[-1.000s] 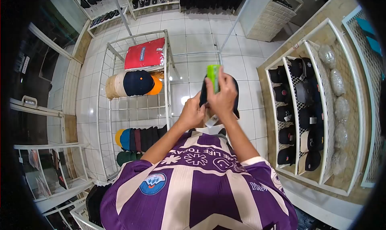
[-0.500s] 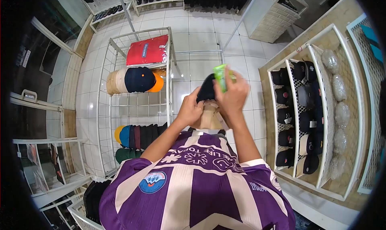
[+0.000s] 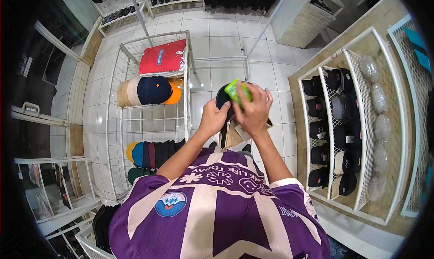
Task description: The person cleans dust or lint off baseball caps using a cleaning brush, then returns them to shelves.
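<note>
In front of my chest is a cap [image 3: 231, 134] with a beige crown and a dark brim, its inside partly turned toward me and a pale tag hanging near it. My left hand [image 3: 214, 118] grips the dark brim at its left side, thumb on top. The fingers of my right hand [image 3: 253, 109] are wrapped round a bright green packet [image 3: 236, 90], which lies against the dark brim. The right fingers are slightly blurred and hide part of the packet.
Left of my hands stands a white wire rack [image 3: 190, 55] with a red packaged garment [image 3: 162, 57], dark and beige caps [image 3: 154, 90] and more caps [image 3: 149, 155] below. A wall rack [image 3: 326, 137] of caps is at the right. A white brick-patterned counter [image 3: 300, 26] stands at the back.
The green packet and my right hand have moved left and slightly down over the brim. The cap has turned, showing more of its underside. The view has shifted slightly.
</note>
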A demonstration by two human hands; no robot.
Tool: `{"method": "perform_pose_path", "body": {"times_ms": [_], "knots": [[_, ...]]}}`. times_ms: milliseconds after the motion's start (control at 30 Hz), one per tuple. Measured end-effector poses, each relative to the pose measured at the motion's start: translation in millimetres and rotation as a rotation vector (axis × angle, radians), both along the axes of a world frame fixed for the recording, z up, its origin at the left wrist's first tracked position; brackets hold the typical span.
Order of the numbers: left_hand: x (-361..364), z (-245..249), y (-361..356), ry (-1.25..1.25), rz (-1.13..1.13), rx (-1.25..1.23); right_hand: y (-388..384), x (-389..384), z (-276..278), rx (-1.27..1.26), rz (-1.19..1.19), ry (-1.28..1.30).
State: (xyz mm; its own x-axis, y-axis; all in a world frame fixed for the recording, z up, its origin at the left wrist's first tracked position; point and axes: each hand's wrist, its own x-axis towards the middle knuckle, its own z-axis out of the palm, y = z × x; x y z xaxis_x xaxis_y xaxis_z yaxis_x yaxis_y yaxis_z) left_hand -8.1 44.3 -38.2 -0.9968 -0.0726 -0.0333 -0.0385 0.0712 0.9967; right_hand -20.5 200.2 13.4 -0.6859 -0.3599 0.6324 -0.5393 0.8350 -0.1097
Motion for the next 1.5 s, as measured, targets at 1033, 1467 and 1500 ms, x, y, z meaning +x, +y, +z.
{"method": "perform_pose_path", "body": {"times_ms": [1033, 1467, 1500], "knots": [[7, 6, -13, -0.057, 0.084, -0.171, -14, -1, -44, -0.131, 0.032, -0.134], [6, 29, -9, -0.014, 0.155, -0.261, 8, -13, -36, -0.294, -0.171, -0.068], [5, 38, -8, -0.012, 0.173, -0.262, 5, -11, -28, -0.347, -0.137, -0.012]]}}
